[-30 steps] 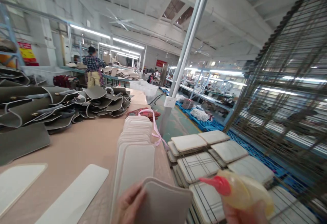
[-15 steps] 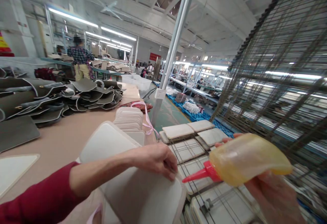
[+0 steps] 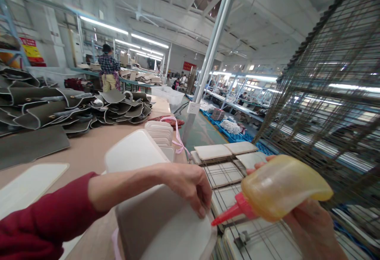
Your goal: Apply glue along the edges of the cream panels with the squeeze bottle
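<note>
My left hand [image 3: 188, 185], in a dark red sleeve, reaches across from the left. Its fingers are closed in a pinch at the right edge of a pale panel with rounded corners [image 3: 166, 222]. My right hand [image 3: 311, 224] is wrapped round a soft yellow squeeze bottle [image 3: 285, 188], which lies tilted on its side. The bottle's red nozzle [image 3: 234, 210] points left, its tip close beside the panel's edge near my left fingertips. Whether the tip touches is hard to tell. Another white panel [image 3: 133, 151] stands out behind my left forearm.
Several pale panels [image 3: 212, 151] lie on a wire rack [image 3: 243, 238] at right. A panel stack [image 3: 158, 133] and dark grey pieces with light edges [image 3: 118, 107] lie on the brown tabletop [image 3: 95, 149]. A tall wire rack [image 3: 329, 66] rises at right; a person [image 3: 108, 68] stands far off.
The view has swung a little to the left. The nozzle tip has come nearer to the panel's edge by my left fingers. Both hands keep their holds.
</note>
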Tool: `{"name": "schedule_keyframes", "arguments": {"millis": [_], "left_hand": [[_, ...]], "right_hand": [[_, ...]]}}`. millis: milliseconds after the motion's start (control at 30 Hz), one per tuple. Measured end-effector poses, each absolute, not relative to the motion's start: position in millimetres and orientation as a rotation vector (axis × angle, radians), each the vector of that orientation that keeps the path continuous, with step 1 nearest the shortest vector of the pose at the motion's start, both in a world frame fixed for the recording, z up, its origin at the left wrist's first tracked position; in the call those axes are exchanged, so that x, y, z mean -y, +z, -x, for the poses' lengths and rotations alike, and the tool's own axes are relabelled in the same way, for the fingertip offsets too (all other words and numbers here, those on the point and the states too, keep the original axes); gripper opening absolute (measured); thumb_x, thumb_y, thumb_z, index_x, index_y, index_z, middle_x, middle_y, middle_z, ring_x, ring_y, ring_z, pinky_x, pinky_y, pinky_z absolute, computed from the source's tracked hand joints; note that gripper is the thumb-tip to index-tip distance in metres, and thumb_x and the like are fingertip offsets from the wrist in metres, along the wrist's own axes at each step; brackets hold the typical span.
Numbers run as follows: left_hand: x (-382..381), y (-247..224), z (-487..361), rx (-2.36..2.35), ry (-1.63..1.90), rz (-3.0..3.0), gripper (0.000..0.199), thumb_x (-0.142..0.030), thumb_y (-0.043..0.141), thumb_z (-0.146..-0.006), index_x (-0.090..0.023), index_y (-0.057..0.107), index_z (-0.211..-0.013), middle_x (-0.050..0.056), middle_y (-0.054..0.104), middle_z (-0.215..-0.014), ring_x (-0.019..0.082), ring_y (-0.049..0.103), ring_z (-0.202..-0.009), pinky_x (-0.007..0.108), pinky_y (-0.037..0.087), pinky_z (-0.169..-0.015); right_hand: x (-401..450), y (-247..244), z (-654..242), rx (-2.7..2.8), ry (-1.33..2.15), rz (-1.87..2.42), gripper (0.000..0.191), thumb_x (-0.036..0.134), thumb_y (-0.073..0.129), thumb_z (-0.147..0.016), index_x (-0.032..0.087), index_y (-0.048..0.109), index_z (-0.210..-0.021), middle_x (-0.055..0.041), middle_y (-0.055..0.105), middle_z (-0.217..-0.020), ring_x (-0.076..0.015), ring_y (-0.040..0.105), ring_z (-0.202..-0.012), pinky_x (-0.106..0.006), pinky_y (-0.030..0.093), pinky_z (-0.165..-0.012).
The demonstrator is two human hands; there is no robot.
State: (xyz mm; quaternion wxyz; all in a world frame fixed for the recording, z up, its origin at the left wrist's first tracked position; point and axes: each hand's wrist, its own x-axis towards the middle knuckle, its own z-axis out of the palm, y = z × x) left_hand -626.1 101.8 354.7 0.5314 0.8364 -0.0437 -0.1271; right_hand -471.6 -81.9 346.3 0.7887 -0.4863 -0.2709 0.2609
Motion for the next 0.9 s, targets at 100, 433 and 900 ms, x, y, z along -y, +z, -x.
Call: {"name": "schedule_keyframes", "arguments": {"millis": [100,433,900], "left_hand": [[-101,356,629,0.108,-0.296,-1.991,0.028,-0.039,0.079,-0.058,-0.013,0.07,-0.066,-0.003,0.062,-0.058,0.01,0.056,-0.059,0.015,0.041,-0.053],[-103,358,631,0.082,-0.292,-2.007,0.005,-0.011,0.07,-0.066,-0.013,0.07,-0.07,-0.004,0.062,-0.059,0.009,0.057,-0.061,0.014,0.041,-0.056],[-119,353,634,-0.043,-0.143,-2.008,0.009,-0.017,0.072,-0.063,-0.014,0.07,-0.072,-0.004,0.062,-0.061,0.008,0.054,-0.058,0.014,0.038,-0.053]], "right_hand": [[84,344,470,0.562,0.57,1.07,0.079,0.051,0.085,-0.036,0.032,0.058,-0.108,0.002,0.065,-0.099,-0.0215,0.062,-0.09,-0.031,0.053,-0.076],[86,336,460,0.619,0.514,1.117,0.071,0.052,0.079,-0.051,0.032,0.056,-0.115,-0.0068,0.063,-0.109,-0.0334,0.055,-0.106,-0.049,0.046,-0.09],[84,320,451,0.583,0.525,1.075,0.066,0.042,0.079,-0.056,0.035,0.055,-0.117,-0.0031,0.065,-0.106,-0.026,0.062,-0.095,-0.038,0.051,-0.085]]}}
